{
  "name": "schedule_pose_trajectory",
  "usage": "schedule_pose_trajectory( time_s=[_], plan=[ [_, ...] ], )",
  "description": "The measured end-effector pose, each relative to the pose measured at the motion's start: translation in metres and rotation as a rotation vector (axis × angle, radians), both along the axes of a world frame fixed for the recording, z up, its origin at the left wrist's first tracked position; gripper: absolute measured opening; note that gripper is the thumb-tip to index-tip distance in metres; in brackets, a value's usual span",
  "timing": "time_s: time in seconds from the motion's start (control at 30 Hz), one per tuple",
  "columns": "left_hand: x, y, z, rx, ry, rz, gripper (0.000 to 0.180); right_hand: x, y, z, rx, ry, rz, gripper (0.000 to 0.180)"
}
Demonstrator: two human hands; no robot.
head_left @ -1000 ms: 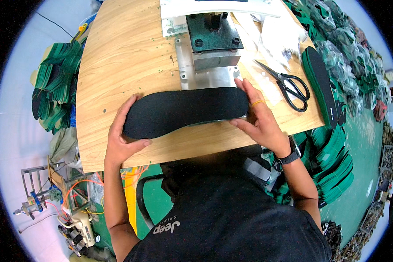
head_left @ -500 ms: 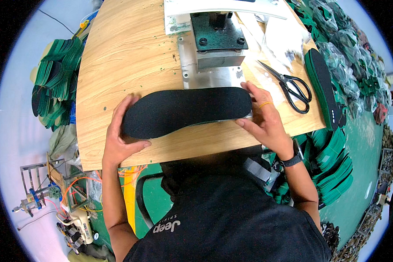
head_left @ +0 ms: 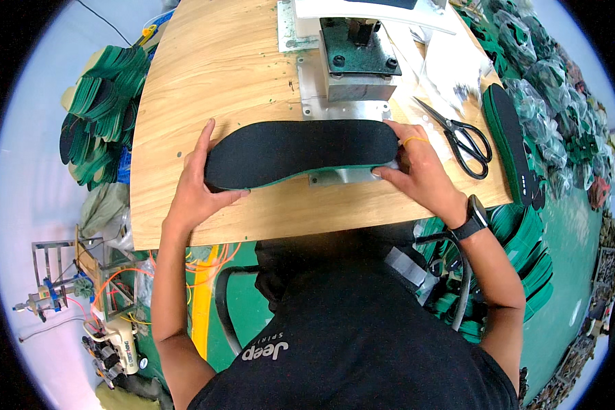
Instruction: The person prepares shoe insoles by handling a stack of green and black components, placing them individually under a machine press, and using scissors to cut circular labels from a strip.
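A black shoe insole with a green underside edge lies crosswise between my two hands. My left hand cups its broad left end, thumb at the near edge and fingers along the far side. At the right end, my right hand grips it between the thumb below and fingers above; a yellow band circles one finger. Just beyond the insole stands a metal press block with a dark bolted top plate, on a flat metal base. The insole covers part of that base.
Black-handled scissors lie right of the press block, near a stack of green-and-black insoles at the wooden table's right edge. More insole piles stand off the left side. Bagged bundles fill the floor at right.
Both hands have carried the insole slightly away from me, toward the press block. The whole view has also shifted a little. My hold on both ends stays the same.
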State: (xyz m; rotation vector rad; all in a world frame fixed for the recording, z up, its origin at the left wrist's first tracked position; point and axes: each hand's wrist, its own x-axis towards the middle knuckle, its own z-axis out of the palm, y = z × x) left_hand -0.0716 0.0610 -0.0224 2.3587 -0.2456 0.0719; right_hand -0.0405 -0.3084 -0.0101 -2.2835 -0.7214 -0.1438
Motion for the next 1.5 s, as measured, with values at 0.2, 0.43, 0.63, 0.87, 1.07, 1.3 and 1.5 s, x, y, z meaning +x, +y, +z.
schedule_pose_trajectory(
  time_s=[0.2, 0.43, 0.63, 0.87, 1.07, 1.3, 1.5],
  plan=[
    [0.029, 0.008, -0.005, -0.134, -0.051, -0.036, 0.116, 0.03, 0.01, -0.016, 0.036, -0.106, -0.018, 0.058],
    [0.053, 0.013, 0.0, -0.124, -0.04, -0.05, 0.115, 0.043, 0.027, -0.015, 0.091, -0.041, -0.126, 0.049],
    [0.05, 0.009, -0.001, -0.182, -0.044, -0.048, 0.115, 0.047, 0.027, -0.02, 0.081, -0.022, -0.158, 0.049],
    [0.04, 0.018, -0.003, -0.268, -0.029, -0.101, 0.111, 0.04, 0.024, -0.011, 0.176, 0.058, -0.113, 0.053],
    [0.01, 0.037, -0.008, -0.562, -0.388, 0.136, 0.056, -0.005, -0.04, 0.002, -0.221, -0.37, -0.305, 0.036],
    [-0.015, -0.106, -0.005, -0.638, 0.068, 0.002, 0.01, -0.005, -0.059, -0.02, -0.265, -0.443, -0.397, 0.009],
    [-0.002, -0.212, 0.013, -0.709, 0.577, -0.168, 0.031, -0.051, -0.036, 0.013, -0.034, -0.481, -0.355, 0.013]
  ],
)
